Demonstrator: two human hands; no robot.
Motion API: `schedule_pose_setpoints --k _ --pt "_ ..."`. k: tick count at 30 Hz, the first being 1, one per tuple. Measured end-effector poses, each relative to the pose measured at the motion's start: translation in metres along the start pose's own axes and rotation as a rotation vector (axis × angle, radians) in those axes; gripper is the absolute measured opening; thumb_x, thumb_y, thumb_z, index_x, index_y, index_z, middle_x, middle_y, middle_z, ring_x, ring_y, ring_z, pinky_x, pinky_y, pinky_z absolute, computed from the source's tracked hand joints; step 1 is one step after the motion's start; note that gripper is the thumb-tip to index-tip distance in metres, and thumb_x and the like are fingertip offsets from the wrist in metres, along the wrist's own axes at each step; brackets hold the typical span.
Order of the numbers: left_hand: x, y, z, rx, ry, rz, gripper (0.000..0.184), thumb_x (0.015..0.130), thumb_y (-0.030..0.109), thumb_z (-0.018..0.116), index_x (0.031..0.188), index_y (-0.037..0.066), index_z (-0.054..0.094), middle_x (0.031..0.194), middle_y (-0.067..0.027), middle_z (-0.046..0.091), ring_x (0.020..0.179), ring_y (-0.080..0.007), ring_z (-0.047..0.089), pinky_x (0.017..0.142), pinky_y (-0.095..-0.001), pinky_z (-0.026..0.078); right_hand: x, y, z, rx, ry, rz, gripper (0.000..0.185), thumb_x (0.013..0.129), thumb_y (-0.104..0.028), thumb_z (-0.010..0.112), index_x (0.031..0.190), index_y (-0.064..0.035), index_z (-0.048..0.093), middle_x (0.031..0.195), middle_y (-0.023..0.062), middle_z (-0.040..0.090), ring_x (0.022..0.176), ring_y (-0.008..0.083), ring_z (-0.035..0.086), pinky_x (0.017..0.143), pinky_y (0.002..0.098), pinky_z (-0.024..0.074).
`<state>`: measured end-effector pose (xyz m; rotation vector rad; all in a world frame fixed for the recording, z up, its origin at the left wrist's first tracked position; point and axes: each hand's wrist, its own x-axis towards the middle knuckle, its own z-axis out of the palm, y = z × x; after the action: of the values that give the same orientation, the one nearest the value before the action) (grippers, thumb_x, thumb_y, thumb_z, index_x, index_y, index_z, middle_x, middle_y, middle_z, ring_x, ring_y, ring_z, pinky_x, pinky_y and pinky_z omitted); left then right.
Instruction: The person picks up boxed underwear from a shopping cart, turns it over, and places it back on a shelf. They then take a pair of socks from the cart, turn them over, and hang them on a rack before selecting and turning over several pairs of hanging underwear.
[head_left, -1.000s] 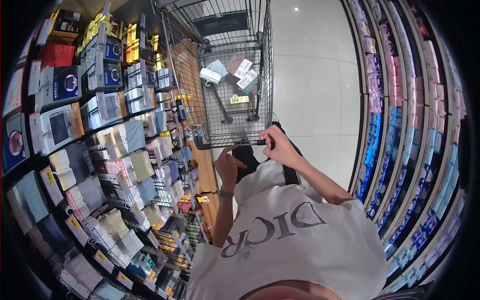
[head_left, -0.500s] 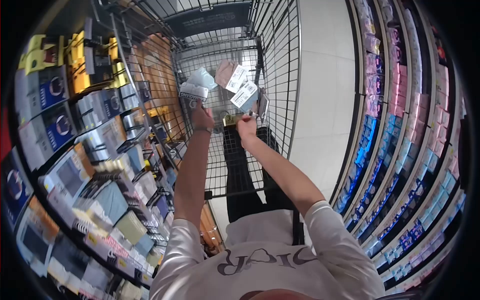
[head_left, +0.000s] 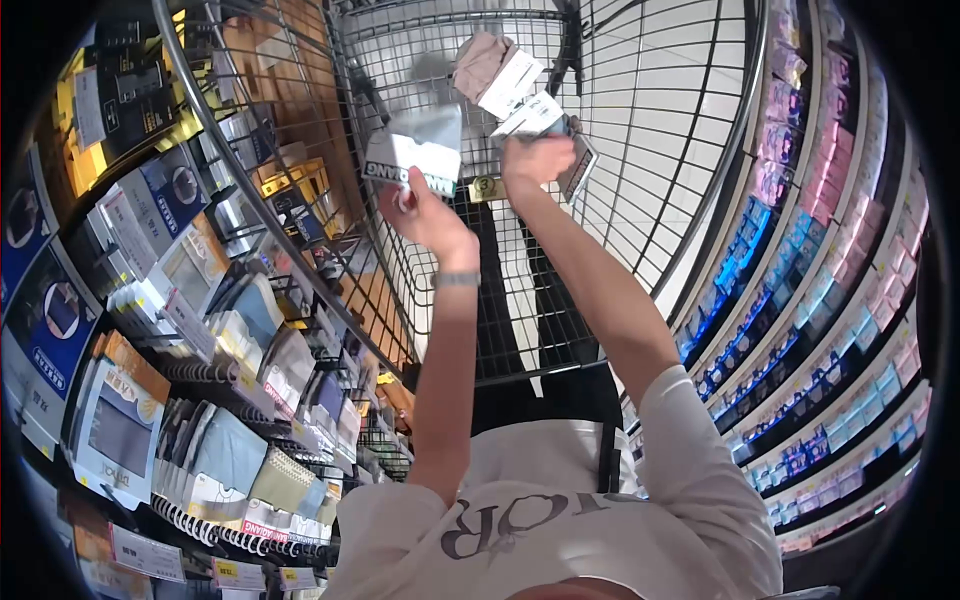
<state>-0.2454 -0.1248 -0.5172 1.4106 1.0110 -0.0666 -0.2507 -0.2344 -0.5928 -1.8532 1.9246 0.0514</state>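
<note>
My left hand (head_left: 428, 215) grips the lower edge of a light blue-grey packet with a white label (head_left: 415, 150), inside the wire cart (head_left: 640, 190). Over a white-labelled packet (head_left: 532, 115) on the right lies my right hand (head_left: 540, 160), its fingers closed round the packet's lower part. A dark-edged packet (head_left: 580, 172) stands just right of that hand. Behind, a pinkish-brown packet with a white label (head_left: 490, 72) rests in the cart. Between my hands is a small yellow tag (head_left: 489, 189).
Racks of packaged garments (head_left: 225, 450) line the left side, close to the cart's rim (head_left: 225, 150). Shelves of pink and blue packs (head_left: 830, 300) run along the right. Pale floor (head_left: 690, 130) shows through the cart's right side.
Both hands have moved from the cart's handle down into it. The light blue-grey packet is now raised in my left hand, and my right hand has reached the other packet. The cart appears nearer.
</note>
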Motion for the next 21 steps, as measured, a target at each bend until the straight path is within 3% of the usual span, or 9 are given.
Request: schedule_pose_setpoints --k 2,4,7,10,11,14,15,18,21 --pt "-0.026 0.022 -0.019 0.063 -0.055 0.053 0.046 0.097 0.016 0.067 0.132 -0.002 0.043 0.114 -0.0087 0.055 0.1 -0.0178 0.053 0.089 -0.0329 0.046 0.017 -0.002 -0.017 -0.111 -0.109 -0.726 0.07 0.07 -0.01 0.077 0.128 0.0005 0.04 0.127 0.0243 0.042 0.12 0.0421 0.044 0.106 0.0501 0.0373" --pt "-0.048 0.041 -0.034 0.066 -0.111 0.109 0.048 0.1 0.019 0.064 0.137 0.0 0.042 0.119 -0.01 0.054 0.103 -0.0171 0.054 0.093 -0.0312 0.046 0.036 -0.014 -0.023 -0.466 -0.215 -1.013 0.079 0.076 -0.02 0.078 0.142 -0.0081 0.036 0.142 0.0224 0.039 0.133 0.0425 0.037 0.111 0.0562 0.0302" --pt "-0.073 0.06 -0.057 0.145 -0.197 0.009 0.048 0.1 0.013 0.063 0.142 0.001 0.043 0.11 -0.004 0.052 0.099 -0.0139 0.054 0.094 -0.0296 0.045 0.064 -0.028 -0.02 -0.817 -0.514 -0.888 0.079 0.084 -0.037 0.077 0.144 -0.0107 0.034 0.14 0.0178 0.044 0.134 0.0376 0.038 0.106 0.0541 0.0392" --pt "-0.101 0.062 -0.069 0.114 -0.191 -0.038 0.049 0.098 0.008 0.064 0.143 0.002 0.044 0.103 0.0002 0.049 0.098 -0.0112 0.053 0.093 -0.027 0.045 0.065 -0.035 -0.03 -1.1 -0.507 -0.878 0.064 0.089 -0.032 0.07 0.142 -0.0105 0.041 0.138 0.0136 0.048 0.128 0.0349 0.045 0.101 0.0487 0.0448" --pt "-0.105 0.056 -0.079 0.007 -0.232 -0.123 0.051 0.096 0.002 0.064 0.143 0.003 0.044 0.099 0.002 0.046 0.096 -0.0094 0.052 0.092 -0.0257 0.045 0.067 -0.023 -0.025 -1.164 -0.383 -0.973 0.043 0.093 -0.027 0.063 0.131 -0.0089 0.055 0.131 0.0098 0.056 0.123 0.0306 0.052 0.099 0.0425 0.0463" --pt "-0.126 0.069 -0.091 0.094 -0.256 -0.128 0.051 0.095 -0.001 0.062 0.142 0.003 0.045 0.097 0.0016 0.046 0.096 -0.0097 0.052 0.093 -0.0258 0.044 0.068 -0.021 -0.045 -1.092 -0.526 -1.127 0.029 0.095 -0.022 0.057 0.119 -0.0079 0.065 0.127 0.0082 0.06 0.122 0.0251 0.054 0.099 0.0407 0.0466" --pt "-0.132 0.079 -0.095 0.213 -0.251 -0.106 0.051 0.093 -0.004 0.06 0.142 0.002 0.045 0.104 -0.0006 0.053 0.099 -0.0107 0.054 0.093 -0.0263 0.045 0.064 -0.019 -0.058 -0.98 -0.499 -1.202 0.027 0.091 -0.018 0.06 0.116 -0.0075 0.067 0.123 0.0105 0.062 0.113 0.0261 0.061 0.094 0.0421 0.0513" --pt "-0.134 0.07 -0.113 0.158 -0.253 0.054 0.053 0.094 -0.004 0.059 0.144 -0.001 0.044 0.128 -0.0088 0.058 0.109 -0.0146 0.057 0.096 -0.0288 0.047 0.025 -0.037 -0.131 -0.63 -0.585 -1.152 0.03 0.088 -0.015 0.063 0.117 -0.0058 0.065 0.118 0.0149 0.061 0.1 0.0324 0.065 0.084 0.0458 0.0561" --pt "-0.15 0.079 -0.096 0.131 -0.227 0.206 0.051 0.095 -0.001 0.06 0.145 0.0 0.048 0.126 -0.0094 0.061 0.109 -0.015 0.059 0.093 -0.0295 0.05 -0.05 -0.044 -0.241 -0.259 -0.595 -1.152 0.044 0.084 -0.012 0.066 0.125 0.0011 0.056 0.109 0.0196 0.056 0.09 0.0378 0.065 0.075 0.047 0.0574"
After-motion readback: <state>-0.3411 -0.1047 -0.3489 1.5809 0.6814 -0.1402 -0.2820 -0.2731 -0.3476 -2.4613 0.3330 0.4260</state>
